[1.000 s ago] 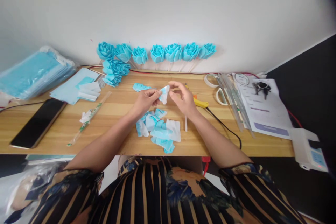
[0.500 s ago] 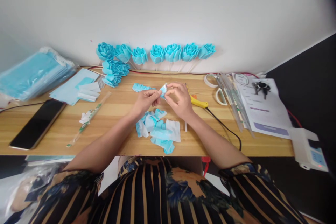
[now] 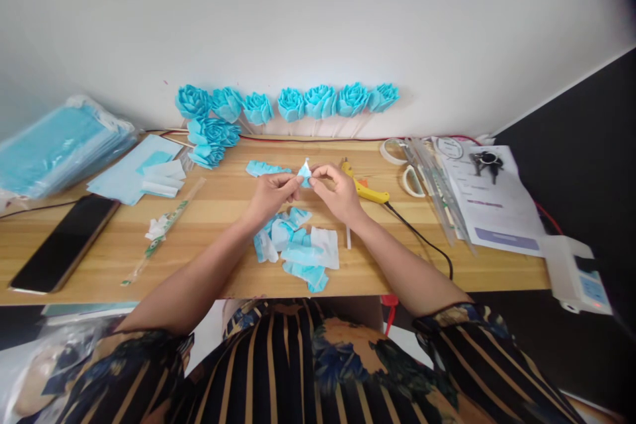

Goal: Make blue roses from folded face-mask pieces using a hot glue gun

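Your left hand [image 3: 271, 198] and right hand [image 3: 340, 195] pinch the small blue-white piece [image 3: 305, 173] between them, over the table [image 3: 223, 189]. If one pulls too strongly, the thin-looking piece may tear; if the pinch loosens, its pointed shape could open.

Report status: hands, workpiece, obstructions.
Left hand, right hand pinching small, pointed blue-white fabric piece. Crumpled blue-white fabric scraps nearer the body. Yellow corded tool beside right hand, not blocking.
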Demonstrator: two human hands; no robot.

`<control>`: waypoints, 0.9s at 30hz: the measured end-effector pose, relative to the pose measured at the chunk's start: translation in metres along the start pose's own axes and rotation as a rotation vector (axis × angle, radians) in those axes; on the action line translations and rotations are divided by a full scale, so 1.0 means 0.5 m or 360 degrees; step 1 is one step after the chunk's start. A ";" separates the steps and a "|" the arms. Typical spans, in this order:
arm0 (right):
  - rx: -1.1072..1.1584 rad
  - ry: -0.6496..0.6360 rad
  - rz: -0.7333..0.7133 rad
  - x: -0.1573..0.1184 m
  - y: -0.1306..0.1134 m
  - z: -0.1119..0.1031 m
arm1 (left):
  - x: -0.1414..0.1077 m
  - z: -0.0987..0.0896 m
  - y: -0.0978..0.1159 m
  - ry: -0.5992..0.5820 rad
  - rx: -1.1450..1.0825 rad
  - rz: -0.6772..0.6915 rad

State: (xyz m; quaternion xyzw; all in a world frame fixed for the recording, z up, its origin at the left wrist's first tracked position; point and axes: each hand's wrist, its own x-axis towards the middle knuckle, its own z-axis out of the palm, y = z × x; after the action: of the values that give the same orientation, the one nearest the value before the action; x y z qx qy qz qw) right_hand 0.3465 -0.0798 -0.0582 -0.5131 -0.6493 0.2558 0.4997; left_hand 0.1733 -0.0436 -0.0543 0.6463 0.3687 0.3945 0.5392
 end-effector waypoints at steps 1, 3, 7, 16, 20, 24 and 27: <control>0.0055 -0.0021 0.0049 0.000 0.002 0.001 | 0.000 0.000 0.002 0.0010 0.0009 -0.0001; 0.0247 -0.0050 0.0172 0.002 0.006 0.002 | -0.001 -0.001 0.006 0.0034 0.0005 -0.0016; 0.0686 -0.0114 0.0418 0.009 0.011 0.000 | -0.001 -0.003 0.010 0.0058 -0.0007 -0.0032; 0.0746 -0.0235 0.0410 0.009 0.016 0.004 | -0.004 0.003 0.004 -0.0001 0.0048 -0.0029; 0.0700 -0.0194 0.0391 0.009 0.022 0.005 | -0.004 0.002 0.005 -0.0046 0.0015 -0.0059; 0.0679 -0.0105 0.0383 0.012 0.022 0.002 | 0.000 -0.005 0.005 0.0023 -0.0093 -0.0103; 0.0693 -0.0069 0.0378 0.012 0.021 0.000 | 0.002 -0.008 0.006 0.0086 -0.0182 -0.0148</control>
State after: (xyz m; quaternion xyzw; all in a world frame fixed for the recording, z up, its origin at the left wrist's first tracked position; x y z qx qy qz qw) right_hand 0.3509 -0.0705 -0.0648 -0.4605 -0.5246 0.4577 0.5507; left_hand 0.1704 -0.0416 -0.0510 0.5858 0.3896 0.4067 0.5828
